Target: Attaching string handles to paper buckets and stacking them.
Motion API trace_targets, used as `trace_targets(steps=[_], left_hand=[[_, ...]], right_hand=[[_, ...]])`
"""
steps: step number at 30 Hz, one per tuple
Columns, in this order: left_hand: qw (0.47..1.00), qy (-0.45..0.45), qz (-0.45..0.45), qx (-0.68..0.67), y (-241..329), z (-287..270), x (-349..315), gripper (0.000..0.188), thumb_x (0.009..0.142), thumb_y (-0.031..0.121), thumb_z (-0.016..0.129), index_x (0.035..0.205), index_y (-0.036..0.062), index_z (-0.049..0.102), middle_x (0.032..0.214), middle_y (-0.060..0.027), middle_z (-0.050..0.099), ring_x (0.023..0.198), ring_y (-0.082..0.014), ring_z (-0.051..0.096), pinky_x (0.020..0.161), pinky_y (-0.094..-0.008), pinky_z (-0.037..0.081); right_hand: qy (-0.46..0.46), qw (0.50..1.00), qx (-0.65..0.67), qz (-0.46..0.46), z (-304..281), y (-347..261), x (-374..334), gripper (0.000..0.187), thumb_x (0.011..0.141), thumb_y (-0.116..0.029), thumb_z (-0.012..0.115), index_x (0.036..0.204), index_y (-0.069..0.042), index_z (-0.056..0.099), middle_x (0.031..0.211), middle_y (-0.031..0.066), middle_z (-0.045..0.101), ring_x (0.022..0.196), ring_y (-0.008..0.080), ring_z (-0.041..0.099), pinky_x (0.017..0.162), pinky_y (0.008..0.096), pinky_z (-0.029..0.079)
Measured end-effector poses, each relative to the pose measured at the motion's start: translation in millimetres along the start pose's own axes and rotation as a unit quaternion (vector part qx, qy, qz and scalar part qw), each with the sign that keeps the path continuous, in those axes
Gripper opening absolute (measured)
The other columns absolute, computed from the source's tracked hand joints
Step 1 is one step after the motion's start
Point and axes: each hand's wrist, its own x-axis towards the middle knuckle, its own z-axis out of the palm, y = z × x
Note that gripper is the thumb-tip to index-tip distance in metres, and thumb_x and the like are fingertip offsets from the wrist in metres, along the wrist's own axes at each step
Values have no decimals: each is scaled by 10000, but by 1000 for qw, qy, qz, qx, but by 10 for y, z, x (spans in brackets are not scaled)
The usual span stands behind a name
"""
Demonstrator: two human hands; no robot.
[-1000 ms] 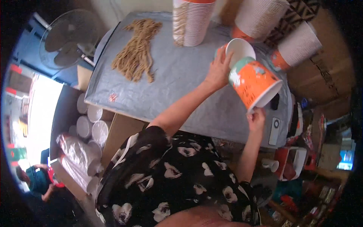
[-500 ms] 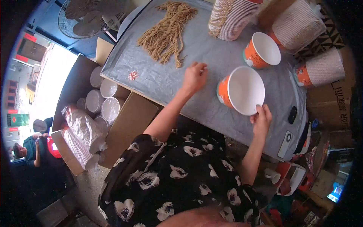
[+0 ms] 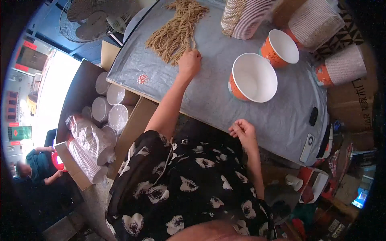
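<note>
My left hand (image 3: 189,63) is at the near end of a loose bundle of brown strings (image 3: 171,36). Its fingers are closed on the strings' ends, though the fingertips are partly hidden. At the table's near edge my right hand (image 3: 244,131) is loosely curled, with thumb and fingers together and nothing visible in them. Right of centre stands an orange paper bowl (image 3: 254,78), its white inside facing me. A second orange paper bowl (image 3: 279,48) stands just behind it. A small patch of red-and-white bits (image 3: 142,78) lies left of my left hand.
A tall stack of paper bowls (image 3: 245,18) stands at the back, with bagged stacks (image 3: 315,24) at the right. A black object (image 3: 313,116) and a white remote-like device (image 3: 307,146) lie near the right edge. Left of the table, a cardboard box (image 3: 130,128) holds wrapped bowls. A fan (image 3: 94,22) is behind.
My right hand has let go of the front bowl's rim and drawn back left toward the table edge. The bowl now sits farther back. My left hand has moved up-left to the strings.
</note>
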Motion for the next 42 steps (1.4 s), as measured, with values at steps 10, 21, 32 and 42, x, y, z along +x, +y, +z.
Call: trace_targets(steps=[10,21,32,42], left_hand=[[973,20,196,-117,216,-182,-1060,102,900,48,543,998,25,526,1018,-180,568,887,-425,611,709,-496,510],[858,-240,59,-450,848,-390,-2164,171,919,15,674,1051,5,565,884,-85,682,840,-178,699,732,-319,556],[607,-248,-181,-733,807,-477,-1987,316,913,32,708,1183,26,544,965,-75,710,828,-150,695,713,-252,559],[635,-204,-218,-713,661,-325,-1955,315,910,82,730,1188,65,584,992,-40,725,798,-117,680,665,-217,509]], right_hand=[[56,994,71,-62,175,103,-115,156,1005,-150,585,987,3,603,915,67,697,717,104,626,650,260,513],[23,981,46,-185,286,-459,161,440,1058,-364,434,1236,-3,612,1083,60,700,746,74,548,689,229,462],[-4,992,76,-102,272,-498,16,246,1027,-227,563,1090,-4,647,852,19,693,715,68,608,614,215,472],[166,969,8,-183,393,-424,-78,75,935,-59,692,971,6,699,802,-54,609,678,14,500,599,188,402]])
